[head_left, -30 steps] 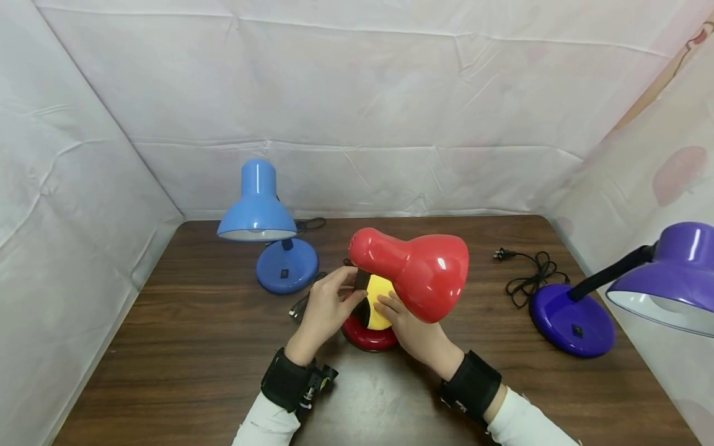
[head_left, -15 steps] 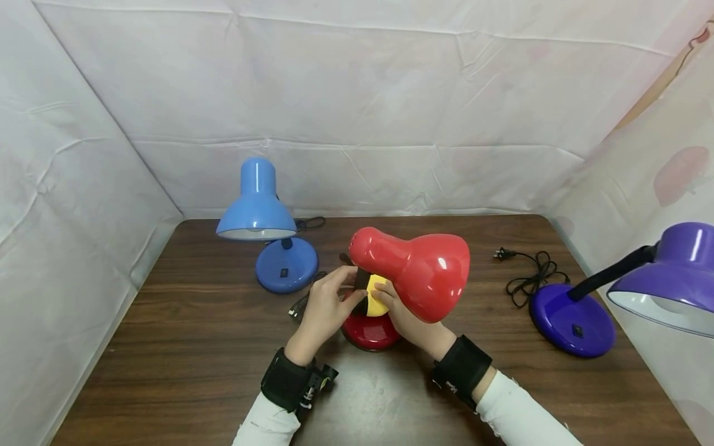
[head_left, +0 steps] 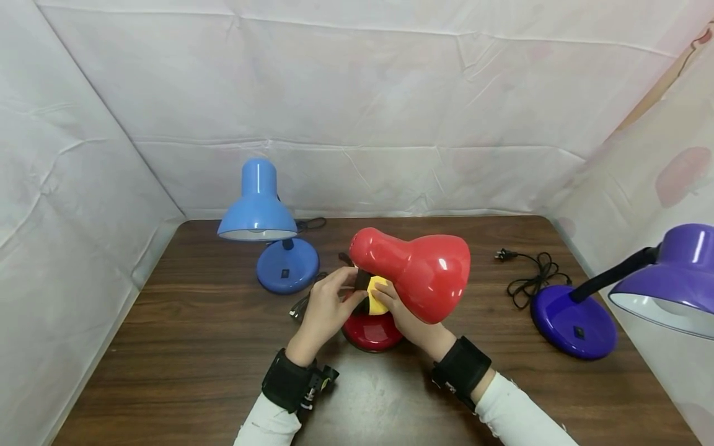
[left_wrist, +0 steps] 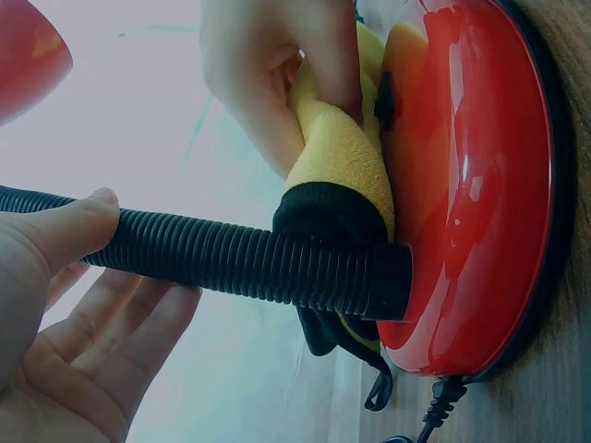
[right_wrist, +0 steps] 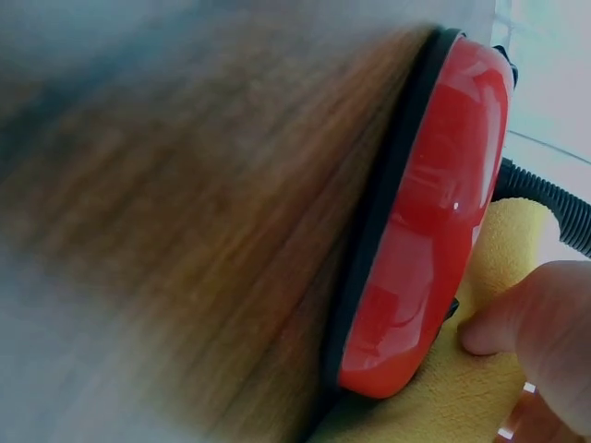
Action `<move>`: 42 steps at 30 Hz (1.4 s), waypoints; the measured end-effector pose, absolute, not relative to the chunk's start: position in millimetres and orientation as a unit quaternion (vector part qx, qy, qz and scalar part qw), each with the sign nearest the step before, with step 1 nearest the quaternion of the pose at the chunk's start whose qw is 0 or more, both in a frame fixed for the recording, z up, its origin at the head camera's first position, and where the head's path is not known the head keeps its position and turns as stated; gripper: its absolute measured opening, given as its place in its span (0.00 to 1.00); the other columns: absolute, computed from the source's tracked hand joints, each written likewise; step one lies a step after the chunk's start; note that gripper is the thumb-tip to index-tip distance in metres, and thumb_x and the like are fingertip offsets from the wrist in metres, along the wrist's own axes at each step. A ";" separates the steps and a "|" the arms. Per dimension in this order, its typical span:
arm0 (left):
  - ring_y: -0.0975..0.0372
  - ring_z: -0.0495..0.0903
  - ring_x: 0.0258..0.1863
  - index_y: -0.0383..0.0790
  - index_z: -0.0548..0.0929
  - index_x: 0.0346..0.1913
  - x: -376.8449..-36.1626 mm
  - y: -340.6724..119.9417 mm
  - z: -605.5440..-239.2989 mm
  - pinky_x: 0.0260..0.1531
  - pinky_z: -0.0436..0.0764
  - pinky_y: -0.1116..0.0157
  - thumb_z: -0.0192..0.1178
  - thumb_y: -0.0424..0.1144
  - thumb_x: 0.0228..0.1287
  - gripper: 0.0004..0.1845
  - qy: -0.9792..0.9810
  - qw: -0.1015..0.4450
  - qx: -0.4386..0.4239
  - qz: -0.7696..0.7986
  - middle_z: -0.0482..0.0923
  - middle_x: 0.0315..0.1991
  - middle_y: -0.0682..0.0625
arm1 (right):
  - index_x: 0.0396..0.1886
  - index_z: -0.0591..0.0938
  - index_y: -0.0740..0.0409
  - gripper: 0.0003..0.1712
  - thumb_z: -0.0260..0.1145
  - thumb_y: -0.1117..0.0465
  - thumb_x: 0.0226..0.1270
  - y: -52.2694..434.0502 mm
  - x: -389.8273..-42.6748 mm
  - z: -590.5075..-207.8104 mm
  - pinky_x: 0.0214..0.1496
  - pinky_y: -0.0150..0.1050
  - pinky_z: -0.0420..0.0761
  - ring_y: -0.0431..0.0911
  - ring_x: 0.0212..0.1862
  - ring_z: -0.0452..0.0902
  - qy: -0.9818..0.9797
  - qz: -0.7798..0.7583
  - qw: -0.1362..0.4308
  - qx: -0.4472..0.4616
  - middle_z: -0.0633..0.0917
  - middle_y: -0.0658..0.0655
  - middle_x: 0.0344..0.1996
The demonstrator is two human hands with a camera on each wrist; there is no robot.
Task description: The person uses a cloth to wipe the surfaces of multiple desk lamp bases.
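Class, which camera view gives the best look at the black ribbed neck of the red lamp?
The left wrist view: the black ribbed neck runs across the frame into the red base, with the left hand on it. The head view shows only a sliver; the right wrist view catches one end.

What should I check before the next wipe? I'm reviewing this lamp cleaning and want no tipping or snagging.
1. Left hand holds the black neck: ok.
2. Right hand presses the yellow cloth against the red base: ok.
3. Base flat on the table: ok.
4. Red shade clear of the blue lamp and purple lamp: ok.
5. Red lamp's cord free of the cloth: cannot tell.
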State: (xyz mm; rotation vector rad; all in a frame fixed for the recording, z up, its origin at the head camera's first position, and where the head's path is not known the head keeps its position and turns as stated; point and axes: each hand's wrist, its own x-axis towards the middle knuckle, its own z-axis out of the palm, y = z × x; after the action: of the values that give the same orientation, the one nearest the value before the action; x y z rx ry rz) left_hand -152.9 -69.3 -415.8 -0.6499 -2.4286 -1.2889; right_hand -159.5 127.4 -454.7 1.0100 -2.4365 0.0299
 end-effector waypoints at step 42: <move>0.63 0.82 0.38 0.42 0.78 0.47 -154.1 -70.7 -418.9 0.35 0.81 0.72 0.67 0.32 0.52 0.18 -0.838 0.165 -0.238 -0.463 0.81 0.39 0.49 | 0.55 0.78 0.47 0.34 0.76 0.64 0.43 135.5 -83.6 -456.7 0.47 0.42 0.81 0.51 0.52 0.78 -0.899 0.012 0.193 0.392 0.82 0.56 0.50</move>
State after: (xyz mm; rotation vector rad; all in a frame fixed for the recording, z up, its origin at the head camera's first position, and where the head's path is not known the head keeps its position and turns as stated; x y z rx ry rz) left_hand -154.1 -70.7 -418.9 -0.6780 -2.3861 -1.3190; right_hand -83.6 135.5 -456.7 1.1009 -2.5237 0.0348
